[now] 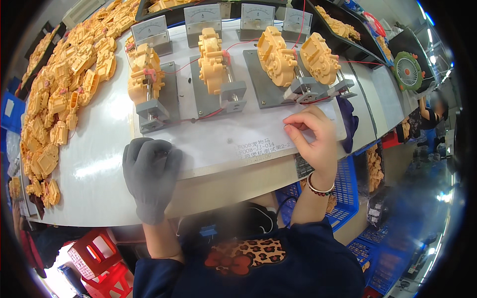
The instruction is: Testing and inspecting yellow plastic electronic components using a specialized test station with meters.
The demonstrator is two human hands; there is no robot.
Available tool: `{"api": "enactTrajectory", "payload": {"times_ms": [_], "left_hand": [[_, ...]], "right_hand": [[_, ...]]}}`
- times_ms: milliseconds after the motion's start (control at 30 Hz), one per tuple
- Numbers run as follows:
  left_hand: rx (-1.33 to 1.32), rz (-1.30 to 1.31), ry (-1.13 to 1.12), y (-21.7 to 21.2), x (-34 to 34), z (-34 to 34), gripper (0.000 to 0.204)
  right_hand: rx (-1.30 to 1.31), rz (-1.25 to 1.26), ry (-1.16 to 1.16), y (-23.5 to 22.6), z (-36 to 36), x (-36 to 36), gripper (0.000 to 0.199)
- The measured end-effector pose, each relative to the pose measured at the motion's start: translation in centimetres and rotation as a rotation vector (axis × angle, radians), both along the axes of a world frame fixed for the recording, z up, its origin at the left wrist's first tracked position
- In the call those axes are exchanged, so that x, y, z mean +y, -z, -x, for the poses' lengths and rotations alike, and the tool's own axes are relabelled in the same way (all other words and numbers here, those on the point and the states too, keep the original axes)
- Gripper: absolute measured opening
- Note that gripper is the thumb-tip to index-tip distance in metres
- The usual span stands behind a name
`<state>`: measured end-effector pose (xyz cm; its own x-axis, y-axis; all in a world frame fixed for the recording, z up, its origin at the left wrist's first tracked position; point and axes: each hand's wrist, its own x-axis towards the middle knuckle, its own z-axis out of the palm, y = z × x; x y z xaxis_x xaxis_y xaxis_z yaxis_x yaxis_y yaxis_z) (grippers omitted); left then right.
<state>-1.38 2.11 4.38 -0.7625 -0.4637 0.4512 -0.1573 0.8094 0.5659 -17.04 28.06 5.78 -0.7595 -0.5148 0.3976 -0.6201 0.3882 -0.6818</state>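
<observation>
Dark print (262, 148) is seen on the white sheet (208, 144) between the curled, gloved left hand (150, 176) and the right hand (316, 140), fingers narrowly pinched; whether anything is held cannot be told. Four yellow housings (277, 57) are mounted on grey fixtures (233, 91).

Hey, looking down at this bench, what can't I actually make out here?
In the head view:
Left hand: its own gloved back hides the palm and anything in it.
Right hand: anything it may pinch is too small to tell.
Meters: readings too small.
Blue basket: partly hidden by the right forearm.
Co-worker: blurred near the rim.
</observation>
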Motion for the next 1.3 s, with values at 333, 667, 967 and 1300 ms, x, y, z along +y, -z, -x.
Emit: {"api": "enactTrajectory", "payload": {"times_ms": [333,667,967,1300], "left_hand": [[0.000,0.015,0.002,-0.1,0.0,-0.2,0.012],[0.103,0.166,-0.076,-0.7,1.0,-0.1,0.016],[-0.020,0.548,0.470,-11.6,7.0,10.9,0.021],[0.344,0.250,0.532,-14.9,5.0,11.8,0.030]], "right_hand": [[0.041,0.008,-0.012,0.2,-0.2,-0.2,0.007],[0.180,-0.009,-0.019,1.3,0.1,0.2,0.010],[0.181,0.368,0.010,0.9,0.3,-1.5,0.051],[0.057,0.536,-0.125,2.0,0.7,-1.1,0.049]]}}
